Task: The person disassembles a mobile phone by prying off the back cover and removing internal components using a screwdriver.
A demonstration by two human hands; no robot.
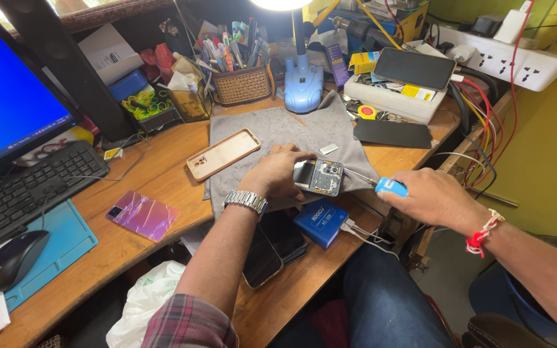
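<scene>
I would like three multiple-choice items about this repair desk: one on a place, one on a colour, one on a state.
1. Where does the opened phone lie?
A. on the grey cloth
B. on the keyboard
C. in the wicker basket

2. What colour is the screwdriver handle in the right hand?
A. red
B. blue
C. black

3. What is the state of the desk lamp?
A. lying on its side
B. switched off
C. switched on

Key:
1 A, the left hand holds the phone down on the grey cloth.
2 B, the handle showing past the fingers is light blue.
3 C, the lamp head glows bright at the top of the view.
</scene>
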